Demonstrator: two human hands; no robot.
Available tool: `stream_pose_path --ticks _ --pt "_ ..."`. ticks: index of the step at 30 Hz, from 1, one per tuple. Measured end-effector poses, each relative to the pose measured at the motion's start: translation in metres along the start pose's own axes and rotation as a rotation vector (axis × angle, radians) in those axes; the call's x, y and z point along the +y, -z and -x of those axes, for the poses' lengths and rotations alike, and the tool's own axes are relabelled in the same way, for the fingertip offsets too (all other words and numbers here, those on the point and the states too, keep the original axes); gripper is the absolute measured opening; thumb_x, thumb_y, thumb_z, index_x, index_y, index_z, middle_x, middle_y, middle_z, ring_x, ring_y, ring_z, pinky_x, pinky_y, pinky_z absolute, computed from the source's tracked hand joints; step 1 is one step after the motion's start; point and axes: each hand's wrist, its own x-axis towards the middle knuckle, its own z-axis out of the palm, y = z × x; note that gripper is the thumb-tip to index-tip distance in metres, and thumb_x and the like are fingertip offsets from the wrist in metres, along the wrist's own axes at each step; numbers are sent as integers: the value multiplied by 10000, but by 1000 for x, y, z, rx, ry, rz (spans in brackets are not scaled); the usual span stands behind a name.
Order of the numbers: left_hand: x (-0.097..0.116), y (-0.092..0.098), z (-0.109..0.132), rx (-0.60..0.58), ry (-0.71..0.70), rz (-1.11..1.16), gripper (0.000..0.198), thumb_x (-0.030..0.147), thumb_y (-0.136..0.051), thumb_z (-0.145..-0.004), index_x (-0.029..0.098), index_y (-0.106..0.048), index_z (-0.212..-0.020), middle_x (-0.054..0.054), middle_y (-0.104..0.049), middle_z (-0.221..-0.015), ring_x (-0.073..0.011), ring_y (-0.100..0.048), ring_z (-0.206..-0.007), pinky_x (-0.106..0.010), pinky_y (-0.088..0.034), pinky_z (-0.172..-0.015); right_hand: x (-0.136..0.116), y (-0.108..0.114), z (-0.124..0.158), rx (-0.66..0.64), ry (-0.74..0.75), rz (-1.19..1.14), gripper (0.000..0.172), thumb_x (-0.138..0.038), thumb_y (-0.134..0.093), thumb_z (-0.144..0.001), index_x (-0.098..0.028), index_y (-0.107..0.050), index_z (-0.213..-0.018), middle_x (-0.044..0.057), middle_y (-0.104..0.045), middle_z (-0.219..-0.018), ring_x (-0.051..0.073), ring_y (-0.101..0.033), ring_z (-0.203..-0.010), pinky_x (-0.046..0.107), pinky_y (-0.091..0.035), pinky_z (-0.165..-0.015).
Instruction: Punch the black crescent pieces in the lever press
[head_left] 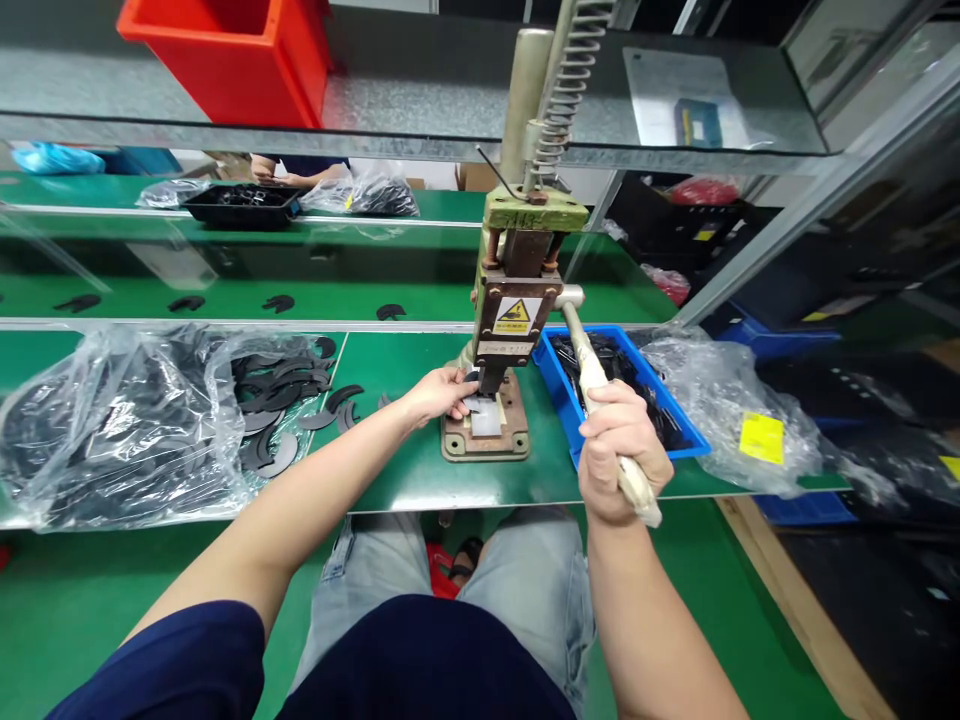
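Observation:
A hand press (517, 300) stands upright on the green bench, with a warning label on its front. My right hand (621, 450) is wrapped round the press lever (589, 365), whose grip is covered in pale wrapping. At the press base (486, 447), my left hand (448, 392) pinches a small dark piece (471, 404) beside the ram. The fingers hide part of that piece. Left of the press, black curved pieces (281, 385) lie loose by the mouth of a clear plastic bag (127, 430).
A blue tray (688, 437) of black parts sits right of the press, beside a plastic bag (750, 400) with a yellow label. Dark pieces (279, 303) lie spaced along the strip behind. A red bin (225, 60) stands on the shelf above. Another person's hands (281, 178) show beyond.

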Motion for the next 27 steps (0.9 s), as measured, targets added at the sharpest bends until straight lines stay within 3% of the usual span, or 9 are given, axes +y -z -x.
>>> stream_pose_path --ticks 5,16,18,21,23,25,27 --pt "6 0 -3 -47 41 -104 383 438 -816 -903 205 -518 -842 3 -653 -513 -116 -603 -401 -180 -437 -434 1 -4 1 39 15 -21 262 -338 -677 -902 -223 -558 -699 -20 -626 -705 235 -704 -940 626 -477 -1101" --pt "2 -12 -7 75 44 -322 243 420 -732 -944 203 -622 -948 4 -644 -536 -157 -604 -419 -236 -435 -458 1 -13 -1 131 18 -43 332 -352 -679 -913 -221 -526 -649 -16 -585 -649 214 -683 -875 590 -498 -1072" --pt "4 -17 -3 91 -31 -392 214 406 -677 -971 198 -636 -1002 -13 -675 -590 -176 -633 -461 -264 -473 -507 1 -10 -2 102 21 -37 321 -347 -690 -902 -219 -537 -651 -13 -602 -659 222 -695 -885 591 -490 -1072" --pt "-3 -22 12 115 -249 -440 229 383 -618 -996 196 -642 -1127 -38 -738 -745 -178 -663 -551 -285 -514 -599 1 -6 -4 62 31 -33 305 -359 -722 -870 -216 -559 -655 -10 -626 -680 238 -715 -890 593 -489 -1062" --pt "-13 -17 27 32 -377 -438 259 378 -565 -1021 201 -647 -1191 -44 -754 -836 -174 -689 -651 -281 -531 -662 2 -4 -4 53 28 -33 302 -361 -742 -846 -214 -562 -654 -13 -632 -687 244 -722 -892 589 -494 -1053" --pt "-26 0 44 -59 -472 -486 287 389 -538 -1032 214 -676 -1212 -59 -766 -957 -180 -715 -794 -289 -553 -757 3 -4 -4 50 16 -29 305 -353 -747 -840 -212 -554 -650 -19 -632 -688 240 -723 -893 582 -503 -1041" --pt "-36 30 58 -15 -547 -631 295 393 -555 -1022 229 -715 -1207 -78 -759 -1114 -200 -713 -935 -331 -558 -884 3 -6 -4 63 7 -31 309 -349 -737 -850 -209 -550 -649 -21 -627 -683 233 -718 -887 575 -509 -1032"
